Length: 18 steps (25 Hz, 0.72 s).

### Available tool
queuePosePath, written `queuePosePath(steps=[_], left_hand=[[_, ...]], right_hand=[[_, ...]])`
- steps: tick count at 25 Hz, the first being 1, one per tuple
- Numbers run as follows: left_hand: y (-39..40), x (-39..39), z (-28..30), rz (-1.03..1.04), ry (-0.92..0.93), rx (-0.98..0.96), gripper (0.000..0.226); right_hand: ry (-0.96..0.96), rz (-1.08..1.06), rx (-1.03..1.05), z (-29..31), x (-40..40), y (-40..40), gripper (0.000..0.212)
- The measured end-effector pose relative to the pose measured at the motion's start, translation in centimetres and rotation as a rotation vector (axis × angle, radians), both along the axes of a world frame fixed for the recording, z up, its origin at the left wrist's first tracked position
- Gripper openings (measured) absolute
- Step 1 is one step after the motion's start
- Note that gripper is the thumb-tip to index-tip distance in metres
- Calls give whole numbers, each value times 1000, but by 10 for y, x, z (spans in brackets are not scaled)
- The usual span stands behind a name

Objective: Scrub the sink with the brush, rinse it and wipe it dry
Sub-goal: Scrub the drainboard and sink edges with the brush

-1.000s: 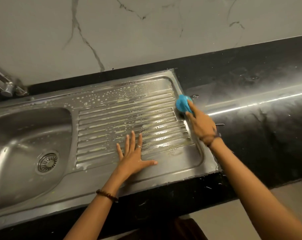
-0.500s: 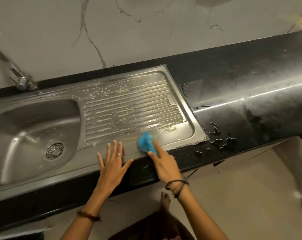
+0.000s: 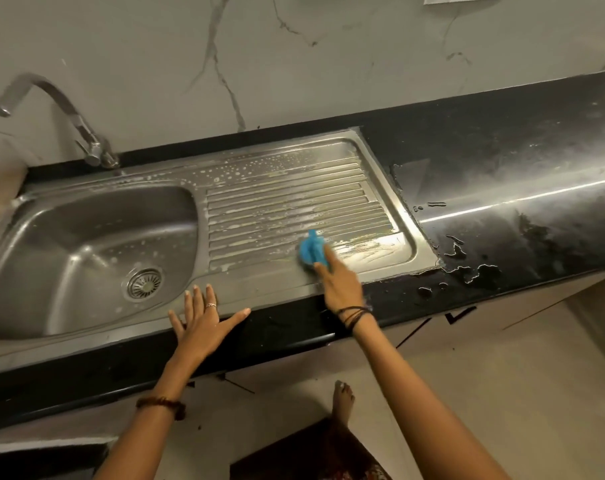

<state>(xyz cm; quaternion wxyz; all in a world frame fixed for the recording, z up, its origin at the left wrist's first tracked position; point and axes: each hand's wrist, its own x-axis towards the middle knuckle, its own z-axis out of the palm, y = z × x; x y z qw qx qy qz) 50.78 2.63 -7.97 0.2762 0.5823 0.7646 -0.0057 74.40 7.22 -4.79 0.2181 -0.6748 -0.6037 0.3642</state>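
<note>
A steel sink (image 3: pixel 266 289) with a soapy ribbed drainboard (image 3: pixel 287 209) and a basin (image 3: pixel 86 251) at the left is set into a black counter. My right hand (image 3: pixel 340 284) grips a blue brush (image 3: pixel 311 251) and presses it on the front part of the drainboard. My left hand (image 3: pixel 200 318) lies flat with spread fingers on the sink's front rim and the counter edge, near the basin's right corner.
A curved tap (image 3: pixel 86 133) stands behind the basin. The drain strainer (image 3: pixel 144 283) sits in the basin floor. The black counter (image 3: pixel 519 188) to the right is wet, with puddles near its front edge. A marble wall rises behind. My bare foot (image 3: pixel 342 400) is on the floor below.
The brush went from the drainboard's far right edge down to its front, then slightly right. My left hand slid from the drainboard back to the front rim. The view pulled back.
</note>
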Motion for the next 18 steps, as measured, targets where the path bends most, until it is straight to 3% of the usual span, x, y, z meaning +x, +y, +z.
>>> queuePosePath(steps=[3,5,7,8,11,13,18], left_hand=[[1,1,1,-9,-16,-9,99],[1,0,2,-12,-22,-14,99],[1,0,2,-12,-23,-21,99],[1,0,1,-14,-17,-22,99],[2,1,1,-15,-22,-24,100],[2,1,0,-20,-17,-24,101],[0,1,0,-20,-9,-11,102]], right_hand=[[-136,61,23,0,22,-1,45],[-260,-168,-1,9,75,13,44],[-208,-395,-13,16,101,21,42],[-147,-403,-12,20,94,23,42],[36,-45,-28,9,40,10,44],[31,112,-60,10,38,-2,44],[-92,-65,-127,36,113,10,45]])
